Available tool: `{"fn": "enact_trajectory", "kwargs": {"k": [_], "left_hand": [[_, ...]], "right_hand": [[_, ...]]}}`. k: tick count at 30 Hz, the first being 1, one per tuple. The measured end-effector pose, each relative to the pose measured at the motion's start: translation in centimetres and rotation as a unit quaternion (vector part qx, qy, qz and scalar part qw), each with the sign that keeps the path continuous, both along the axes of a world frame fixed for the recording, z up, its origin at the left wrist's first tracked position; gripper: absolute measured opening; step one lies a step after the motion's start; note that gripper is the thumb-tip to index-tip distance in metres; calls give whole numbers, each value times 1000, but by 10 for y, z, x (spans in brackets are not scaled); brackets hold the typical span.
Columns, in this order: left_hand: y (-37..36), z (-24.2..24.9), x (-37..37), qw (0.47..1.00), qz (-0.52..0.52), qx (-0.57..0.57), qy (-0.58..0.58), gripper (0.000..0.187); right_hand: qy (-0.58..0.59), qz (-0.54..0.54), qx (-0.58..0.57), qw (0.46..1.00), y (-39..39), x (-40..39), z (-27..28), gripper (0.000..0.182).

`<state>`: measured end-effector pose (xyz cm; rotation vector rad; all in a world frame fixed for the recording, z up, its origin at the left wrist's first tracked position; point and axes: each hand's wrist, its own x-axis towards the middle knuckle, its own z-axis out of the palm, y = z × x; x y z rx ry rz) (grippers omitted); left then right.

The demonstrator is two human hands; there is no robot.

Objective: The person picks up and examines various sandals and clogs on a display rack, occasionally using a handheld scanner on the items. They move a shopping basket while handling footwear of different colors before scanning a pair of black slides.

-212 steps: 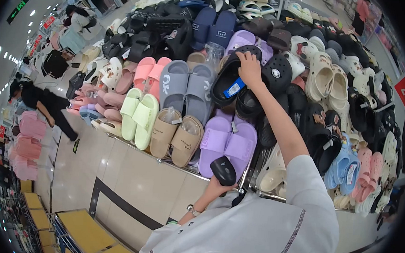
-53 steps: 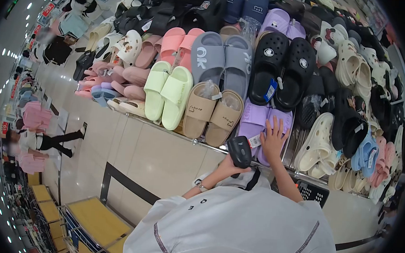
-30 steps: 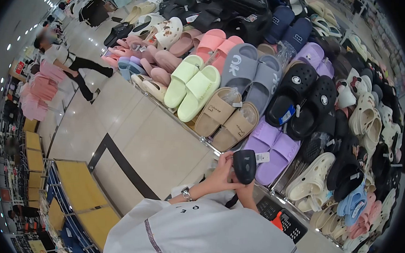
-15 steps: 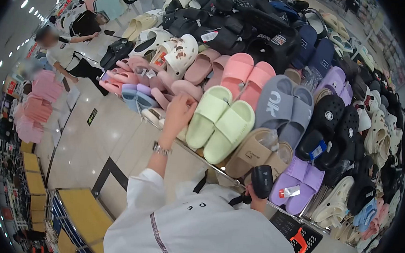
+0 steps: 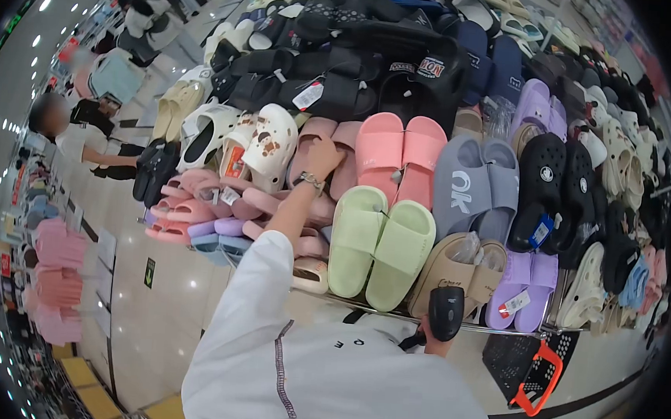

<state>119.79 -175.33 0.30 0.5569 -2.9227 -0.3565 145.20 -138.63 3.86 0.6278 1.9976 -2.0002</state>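
My left hand reaches onto the display, fingers bent in and closed at a dusty pink slide; the fingertips are partly hidden. White clogs with brown prints stand just left of it, and coral pink slides are to its right. Nearer me are pale green slides. Low at the display's front edge, my right hand is closed around a black rounded handheld device, in front of beige slides.
Black slides and other footwear cover the display. Grey slides, black clogs and purple slides lie to the right. A black basket with an orange handle stands on the floor. A person is at the left.
My left hand has moved farther over the display, from the front pink slippers to the dusty pink slides behind. The view has turned. My right hand keeps the black device.
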Motion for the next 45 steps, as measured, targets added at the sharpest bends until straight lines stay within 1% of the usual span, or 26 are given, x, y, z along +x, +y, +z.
{"fn": "enact_trajectory", "kwargs": {"k": [1,2,4,5,9,10,12,15,17,18,21,24,26,28,30,32,33,35,36,37,38,39,40,41,43,45], "left_hand": [[5,-4,-4,997,-1,-46,55,47],[6,-7,-7,997,-7,-45,57,47],[9,-4,-10,994,-9,-84,69,28],[6,-4,-11,990,-33,-92,105,21],[-6,-4,-18,992,-85,-65,72,25],[-6,-3,-16,991,-93,-62,70,24],[-9,0,-12,991,-101,-59,68,24],[-16,4,-1,993,-97,-56,31,24],[-22,4,4,982,-160,-32,97,17],[-22,6,6,982,-161,-32,98,17],[-15,9,10,975,-168,-8,144,18],[-8,12,16,983,-133,0,130,17],[4,16,22,988,-84,39,125,20],[3,8,24,991,-73,25,112,24],[-2,4,31,993,-60,11,97,28],[-15,7,39,993,-65,69,73,30],[-26,11,43,993,-64,69,71,30],[-49,21,52,990,-93,20,-100,38],[-58,28,52,990,-93,21,-102,38],[-67,36,49,969,-90,68,-218,40],[-73,40,49,933,-85,114,-332,42],[-76,39,54,941,-148,76,-295,40],[-81,28,53,941,-147,76,-296,40],[-88,9,51,937,-176,78,-290,38],[-89,-1,50,933,-205,81,-284,36],[-88,-12,47,942,-278,84,-166,36]], "right_hand": [[-16,-3,8,1000,-1,-3,1,15],[-32,-5,16,999,-2,-6,1,15],[-22,-26,-3,999,-4,-9,-3,14],[6,-28,8,1000,-4,-11,-6,14],[90,-33,19,995,-13,-22,-12,18],[87,-35,19,995,-13,-21,-12,18],[45,4,-12,999,-12,-22,-11,30],[19,46,-12,999,-12,-23,-3,31],[50,45,11,998,-11,-18,-16,30],[83,42,36,995,-12,-18,-17,30],[102,63,60,991,-13,-17,-12,29],[134,86,63,985,-14,-18,-7,32],[138,79,53,986,-15,-16,-12,33],[140,73,42,987,-17,-15,-10,34],[119,109,74,984,-17,-16,-5,34],[105,118,87,984,-19,-17,-6,33],[95,126,101,982,-20,-17,-6,32],[97,121,104,982,-21,-16,-4,32],[101,115,106,982,-22,-15,-2,32],[99,116,106,983,-25,-15,2,32],[114,82,98,985,-29,-15,7,27],[130,48,89,986,-32,-15,9,22],[129,49,89,986,-32,-16,8,22],[118,73,85,987,-31,-16,6,23],[106,99,82,986,-33,-16,5,23],[93,131,104,982,-36,-16,6,25]]}}
